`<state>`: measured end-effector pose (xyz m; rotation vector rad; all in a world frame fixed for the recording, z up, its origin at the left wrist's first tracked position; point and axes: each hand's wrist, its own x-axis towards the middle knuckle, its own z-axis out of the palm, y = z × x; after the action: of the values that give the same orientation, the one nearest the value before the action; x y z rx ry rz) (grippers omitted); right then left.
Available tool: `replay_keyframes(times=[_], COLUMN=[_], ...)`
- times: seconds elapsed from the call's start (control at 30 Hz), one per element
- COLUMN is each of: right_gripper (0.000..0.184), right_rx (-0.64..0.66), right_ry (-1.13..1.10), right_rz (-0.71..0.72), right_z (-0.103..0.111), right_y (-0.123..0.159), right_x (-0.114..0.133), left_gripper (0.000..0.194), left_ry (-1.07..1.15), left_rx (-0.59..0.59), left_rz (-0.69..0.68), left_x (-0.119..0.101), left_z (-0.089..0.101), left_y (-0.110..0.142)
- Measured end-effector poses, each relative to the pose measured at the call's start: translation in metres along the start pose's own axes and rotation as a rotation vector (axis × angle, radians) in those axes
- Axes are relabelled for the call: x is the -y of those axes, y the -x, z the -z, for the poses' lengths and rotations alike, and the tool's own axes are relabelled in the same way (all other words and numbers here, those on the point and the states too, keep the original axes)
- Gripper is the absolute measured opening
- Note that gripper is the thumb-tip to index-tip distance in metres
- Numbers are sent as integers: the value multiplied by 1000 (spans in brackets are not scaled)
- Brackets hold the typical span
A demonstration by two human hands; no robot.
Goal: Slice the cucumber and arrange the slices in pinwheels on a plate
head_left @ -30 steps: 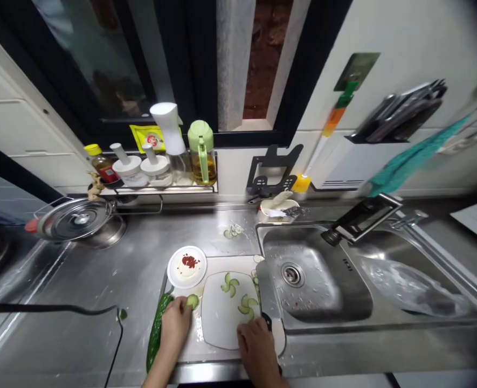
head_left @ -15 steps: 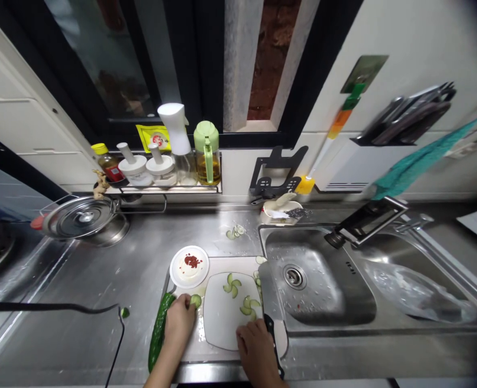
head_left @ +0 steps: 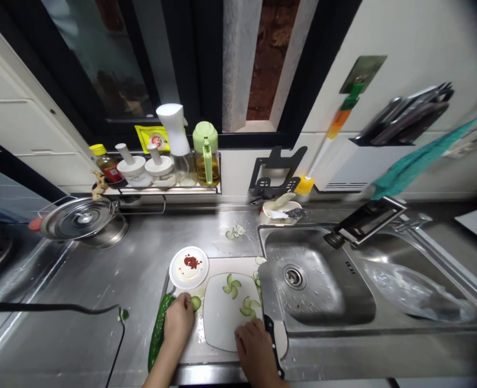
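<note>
My left hand is closed on the pink cutting board, its fingertips at a round cucumber slice. Beside that wrist lies a long green cucumber. A white squarish plate rests on the board and carries cucumber pieces fanned in two pinwheel shapes. Over the plate's lower right edge, my right hand has its fingers curled in; whatever they may hold is hidden. Next to it lies a knife with a black handle, its blade along the board's right side.
Behind the board sits a round white dish with red bits on a pale heap. The steel sink is on the right. A lidded pot stands at the left, near a bottle rack. Cucumber scraps lie on the counter.
The view has shifted very slightly. Both hands stay in nearly the same places, and the plate, dish and cucumber pieces look unchanged.
</note>
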<state>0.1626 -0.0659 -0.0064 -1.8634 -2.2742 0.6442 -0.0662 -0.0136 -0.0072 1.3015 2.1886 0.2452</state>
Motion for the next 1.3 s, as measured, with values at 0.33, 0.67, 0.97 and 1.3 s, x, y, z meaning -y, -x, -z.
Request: replay_keyframes(times=[0.33,0.67,0.97,1.3], right_gripper=[16,16,21,13], right_rx=[-4,-23,-82,118], right_ry=[-9,-113,-454,-880], right_rz=[8,51,62,-127], right_z=[5,15,4,25], right_y=[-1,-3,-21,-43], right_x=[3,8,5,13], left_gripper=[18,19,35,52], left_ry=[-104,133,564,837], left_rx=[-75,-44,209,554], left_rz=[-86,-128,-263,-255], left_x=[-2,8,-4,-30], left_z=[7,13,17,-4], left_y=[4,1,17,35])
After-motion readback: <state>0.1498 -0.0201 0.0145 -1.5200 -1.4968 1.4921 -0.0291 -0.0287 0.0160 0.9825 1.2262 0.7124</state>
